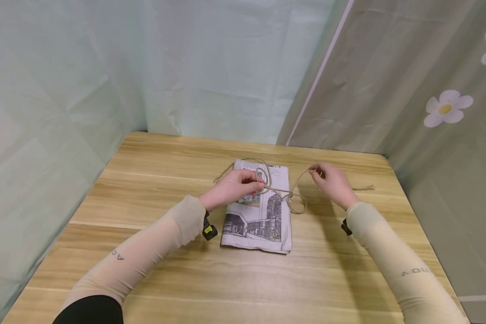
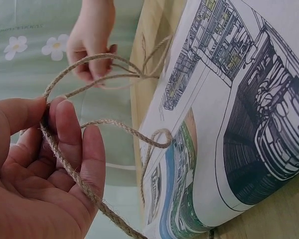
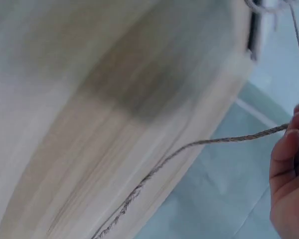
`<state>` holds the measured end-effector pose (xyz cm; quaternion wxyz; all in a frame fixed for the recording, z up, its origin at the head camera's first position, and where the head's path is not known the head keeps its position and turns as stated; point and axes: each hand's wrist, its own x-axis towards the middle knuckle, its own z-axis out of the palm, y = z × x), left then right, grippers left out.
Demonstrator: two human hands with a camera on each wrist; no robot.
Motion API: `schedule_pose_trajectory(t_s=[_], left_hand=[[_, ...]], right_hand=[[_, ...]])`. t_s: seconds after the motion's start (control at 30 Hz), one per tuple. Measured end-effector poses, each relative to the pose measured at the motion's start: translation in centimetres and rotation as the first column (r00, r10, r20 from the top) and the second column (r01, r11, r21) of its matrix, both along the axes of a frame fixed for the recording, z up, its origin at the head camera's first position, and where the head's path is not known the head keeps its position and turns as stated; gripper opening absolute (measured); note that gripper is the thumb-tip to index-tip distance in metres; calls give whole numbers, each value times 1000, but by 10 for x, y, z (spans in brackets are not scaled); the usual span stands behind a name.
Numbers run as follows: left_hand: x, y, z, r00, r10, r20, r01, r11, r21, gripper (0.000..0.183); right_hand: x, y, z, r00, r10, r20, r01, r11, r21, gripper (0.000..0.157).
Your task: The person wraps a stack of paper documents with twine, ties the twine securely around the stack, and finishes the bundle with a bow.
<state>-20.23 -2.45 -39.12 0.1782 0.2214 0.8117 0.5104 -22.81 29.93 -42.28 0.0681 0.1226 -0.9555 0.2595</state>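
Observation:
A length of brown twine (image 1: 278,190) lies in loose loops over a folded newspaper (image 1: 256,225) on the table. Between thumb and forefinger my left hand (image 1: 234,186) pinches the twine above the paper's left half; the left wrist view shows the strand (image 2: 70,167) running down across the palm. My right hand (image 1: 333,182) pinches another part of the twine, to the right of the newspaper and raised off the table. From its fingers a frayed end (image 3: 122,211) trails onto the wood. Near the paper's right edge, the strands cross in a small loop (image 1: 297,204).
The wooden table (image 1: 166,274) reaches back to a pale green curtain (image 1: 235,67), with a flowered curtain (image 1: 445,148) along the right. Each wrist carries a small dark camera, the left one (image 1: 209,230) close to the newspaper's left edge.

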Motion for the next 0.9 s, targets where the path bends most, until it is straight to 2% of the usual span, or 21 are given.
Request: schedule_pose_trajectory(t_s=[0.07,0.17,0.3,0.57,0.63,0.7,0.73,0.77,0.8,0.87,0.9], left_hand=[[0,0,0,1000,1,-1,-1,1000,-3,19],[0,0,0,1000,3,3,-3,1000,-5,22],[1,-1,0,1000,3,28,-4,1000,18,23],[2,-2,0,999,10,43,-11,1000,27,20],[2,-2,1,999,13,48,-14,1000,22,21],[8,-2,11,999,9,50,-10,1000,17,22],[11,-2,16,999,6,50,-7,1000,17,22],[11,-2,16,998,4,55,-5,1000,23,21],[11,-2,16,998,1,57,-3,1000,30,20],[11,-3,15,998,-2,55,-1,999,41,19],[8,-3,10,998,-1,57,-1,999,49,19]], right_hand=[[-2,8,5,997,-72,22,73,994,-82,32],[-4,22,9,983,-176,51,182,969,-164,37],[-6,41,9,956,-287,61,293,945,-147,36],[-3,65,-4,923,-376,83,378,926,-12,29],[-3,66,-10,912,-389,128,397,916,-48,30],[-5,65,-14,894,-390,218,426,892,-149,31],[-7,64,-17,881,-379,282,447,862,-239,32],[-9,63,-19,863,-364,350,477,816,-328,34],[-12,62,-20,843,-341,415,511,749,-421,35],[-17,58,-18,803,-285,524,581,575,-577,38],[-19,57,-17,788,-249,563,608,460,-647,41]])
